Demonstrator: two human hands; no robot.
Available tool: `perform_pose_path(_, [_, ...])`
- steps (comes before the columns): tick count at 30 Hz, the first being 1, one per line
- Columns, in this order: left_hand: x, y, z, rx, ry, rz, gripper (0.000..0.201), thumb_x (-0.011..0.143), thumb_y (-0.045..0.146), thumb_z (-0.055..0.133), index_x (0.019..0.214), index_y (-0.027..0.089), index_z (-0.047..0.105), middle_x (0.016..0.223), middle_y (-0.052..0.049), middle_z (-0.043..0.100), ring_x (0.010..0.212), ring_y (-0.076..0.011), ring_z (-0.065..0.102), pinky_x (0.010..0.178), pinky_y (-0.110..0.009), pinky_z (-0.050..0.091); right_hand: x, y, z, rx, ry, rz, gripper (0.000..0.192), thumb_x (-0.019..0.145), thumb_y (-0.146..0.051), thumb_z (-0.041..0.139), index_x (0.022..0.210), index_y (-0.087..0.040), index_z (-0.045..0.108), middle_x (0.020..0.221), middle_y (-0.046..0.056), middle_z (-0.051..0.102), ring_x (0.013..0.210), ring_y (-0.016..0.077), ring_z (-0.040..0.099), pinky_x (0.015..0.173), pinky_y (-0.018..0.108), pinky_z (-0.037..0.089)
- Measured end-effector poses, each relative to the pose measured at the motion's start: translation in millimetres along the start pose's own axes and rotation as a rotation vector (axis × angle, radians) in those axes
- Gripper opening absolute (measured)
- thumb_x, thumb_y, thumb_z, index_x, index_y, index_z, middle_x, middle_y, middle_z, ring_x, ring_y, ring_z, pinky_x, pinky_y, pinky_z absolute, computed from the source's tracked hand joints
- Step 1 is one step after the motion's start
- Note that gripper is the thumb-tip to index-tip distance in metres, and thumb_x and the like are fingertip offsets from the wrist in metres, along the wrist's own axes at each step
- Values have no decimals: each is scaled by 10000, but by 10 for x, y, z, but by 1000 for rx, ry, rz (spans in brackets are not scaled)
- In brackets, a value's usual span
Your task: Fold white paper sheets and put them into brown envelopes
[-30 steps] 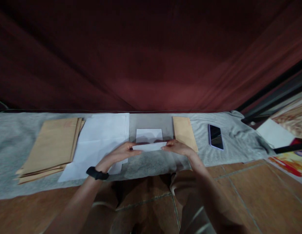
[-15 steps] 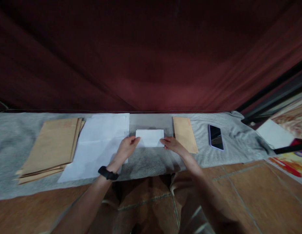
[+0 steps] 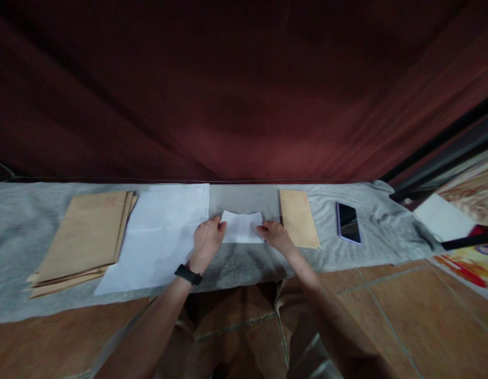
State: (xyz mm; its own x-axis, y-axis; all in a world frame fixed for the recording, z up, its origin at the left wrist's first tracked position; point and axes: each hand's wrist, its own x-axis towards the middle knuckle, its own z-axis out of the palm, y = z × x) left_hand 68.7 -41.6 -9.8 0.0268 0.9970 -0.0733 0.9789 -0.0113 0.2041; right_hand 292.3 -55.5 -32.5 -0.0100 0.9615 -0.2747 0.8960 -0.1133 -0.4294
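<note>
Both hands press flat on a small folded white paper (image 3: 241,227). The left hand (image 3: 206,239) has its fingers (image 3: 216,225) spread down on the paper's left edge. The right hand (image 3: 276,236) has its fingers (image 3: 263,228) down on the paper's right edge. Neither hand is closed around the paper; they push it onto the grey cloth (image 3: 346,252) under it. A black watch (image 3: 187,274) sits on the left wrist.

The paper looks folded small already, and the hands seem to be pressing the fold flat. So the folding looks close to done. The paper is not in any envelope yet.

Just right of the right fingers lies 1 brown envelope (image 3: 298,218), apart from the paper. Further right is a dark phone (image 3: 348,221). Just left of the left fingers lie flat white sheets (image 3: 157,231), with the left hand partly over them. Further left is a stack of brown envelopes (image 3: 84,237). Behind everything hangs a dark red curtain (image 3: 244,89).
</note>
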Motion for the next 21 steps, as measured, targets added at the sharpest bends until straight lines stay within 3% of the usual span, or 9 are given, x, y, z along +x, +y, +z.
perform_pose_path(9, [-16, 99, -28, 72, -24, 26, 327, 979, 343, 411, 1057, 184, 686, 914, -133, 763, 907, -271, 723, 791, -346, 485, -64, 0, -24, -95, 20, -12, 277, 988, -338, 495, 940, -218, 740, 1046, 106, 758, 983, 256, 705, 808, 293, 481])
perform_pose_path(21, [-26, 95, 168, 111, 76, 51, 367, 975, 318, 380, 1144, 138, 651, 928, -172, 748, 964, -297, 710, 889, -401, 445, -160, -50, -29, -109, 73, 37, 277, 979, -383, 527, 958, -209, 741, 1059, 120, 752, 985, 257, 694, 805, 313, 485])
